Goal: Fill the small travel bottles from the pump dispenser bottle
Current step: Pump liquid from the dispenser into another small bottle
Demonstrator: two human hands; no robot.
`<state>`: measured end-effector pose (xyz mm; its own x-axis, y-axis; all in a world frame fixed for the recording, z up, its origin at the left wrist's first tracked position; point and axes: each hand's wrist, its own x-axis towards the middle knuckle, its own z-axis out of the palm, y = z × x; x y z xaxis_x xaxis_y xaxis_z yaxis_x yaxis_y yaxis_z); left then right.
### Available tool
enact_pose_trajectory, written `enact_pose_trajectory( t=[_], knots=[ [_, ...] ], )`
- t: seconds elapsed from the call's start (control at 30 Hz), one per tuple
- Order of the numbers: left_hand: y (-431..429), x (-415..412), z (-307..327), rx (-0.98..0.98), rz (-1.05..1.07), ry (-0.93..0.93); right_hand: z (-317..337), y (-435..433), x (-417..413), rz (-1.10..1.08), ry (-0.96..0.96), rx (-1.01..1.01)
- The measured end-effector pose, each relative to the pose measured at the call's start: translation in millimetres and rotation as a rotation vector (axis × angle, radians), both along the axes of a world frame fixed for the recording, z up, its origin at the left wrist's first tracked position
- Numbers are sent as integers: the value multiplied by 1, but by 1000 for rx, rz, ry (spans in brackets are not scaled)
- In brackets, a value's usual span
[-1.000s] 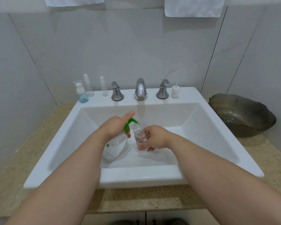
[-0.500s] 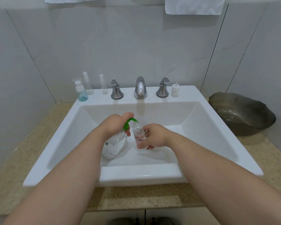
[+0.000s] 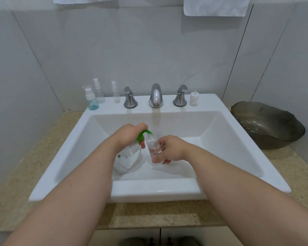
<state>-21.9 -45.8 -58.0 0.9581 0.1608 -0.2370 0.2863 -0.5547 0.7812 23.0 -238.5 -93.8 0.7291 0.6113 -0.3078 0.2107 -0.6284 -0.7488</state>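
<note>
Pump bottle (image 3: 127,157) sits tilted mid-sink (image 3: 238,139). Left hand (image 3: 130,134) curls round its neck, a finger on the green pump. At its 3 o'clock, right hand (image 3: 171,150) pinches travel bottle (image 3: 154,148), apparently part-filled, mouth under the nozzle. Spare bottles (image 3: 98,93) stand at 10 o'clock on the ledge.

Chrome faucet (image 3: 156,95), grey bowl (image 3: 267,125)

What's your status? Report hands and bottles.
Left hand grips green pump top of clear dispenser bottle. Right hand holds small clear travel bottle at the pump. Nothing seen blocking, both inside white sink.
</note>
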Motion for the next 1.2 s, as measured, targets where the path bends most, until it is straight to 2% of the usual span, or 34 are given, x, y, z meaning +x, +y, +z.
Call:
enact_pose_trajectory(
  t=[0.53,1.2],
  knots=[
    [5,6,-11,60,27,-18,2,-1,0,-8,21,20],
    [3,8,-9,10,-13,3,-1,1,2,4,26,-9]
  ],
)
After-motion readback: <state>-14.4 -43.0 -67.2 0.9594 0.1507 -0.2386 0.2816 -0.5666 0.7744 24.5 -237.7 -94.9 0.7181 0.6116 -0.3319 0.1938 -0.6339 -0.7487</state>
